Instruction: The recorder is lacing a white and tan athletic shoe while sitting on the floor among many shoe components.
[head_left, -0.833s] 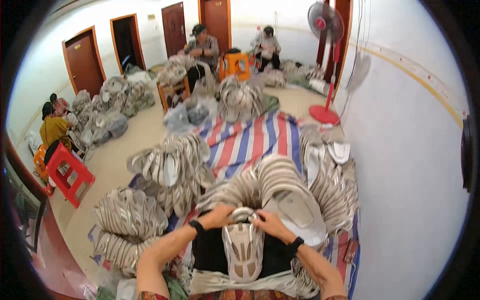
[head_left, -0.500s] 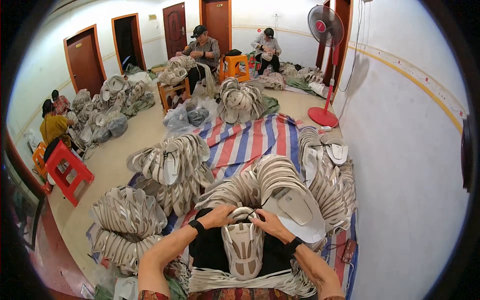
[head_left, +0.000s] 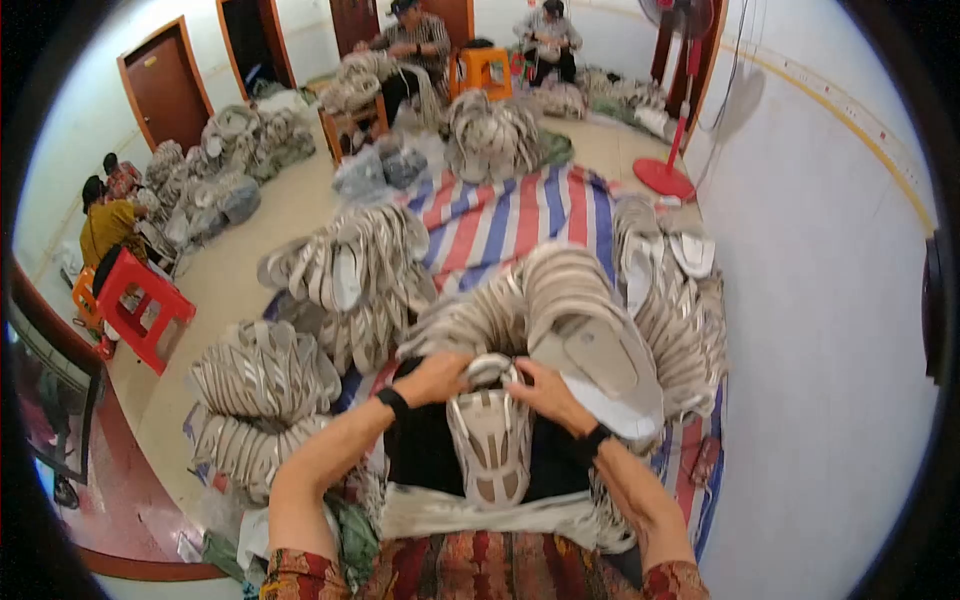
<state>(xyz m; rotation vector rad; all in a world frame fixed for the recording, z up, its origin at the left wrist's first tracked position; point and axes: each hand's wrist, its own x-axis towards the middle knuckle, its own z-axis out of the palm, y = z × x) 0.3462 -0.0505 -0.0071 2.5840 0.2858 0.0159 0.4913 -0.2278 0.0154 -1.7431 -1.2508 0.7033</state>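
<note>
Head view, shoe upper: the beige shoe upper [head_left: 492, 445] lies over the black cloth [head_left: 420, 440], toe nearest the wearer, collar farthest.
Left hand: the left hand [head_left: 440, 378] pinches the collar's left edge, fingers bent inward.
Right hand: the right hand [head_left: 545, 392] pinches the collar's right edge; blur hides the exact fingertip contact.
Hold: gripping opposite sides probably keeps the opening spread and the piece steady.
Stacks: the near stack [head_left: 565, 285] curves just beyond the hands, pieces nested, presumably to save space and stay in reach.
Pale cords: the pale cords [head_left: 440, 510] run across the near side, by the toe.
Edges: the right stack [head_left: 680, 320] stands near the white wall [head_left: 800, 400], so sideways room looks tight there.
Open room: widest far ahead, over the striped sheet [head_left: 500, 220]; left stacks [head_left: 260, 375] narrow the left.
</note>
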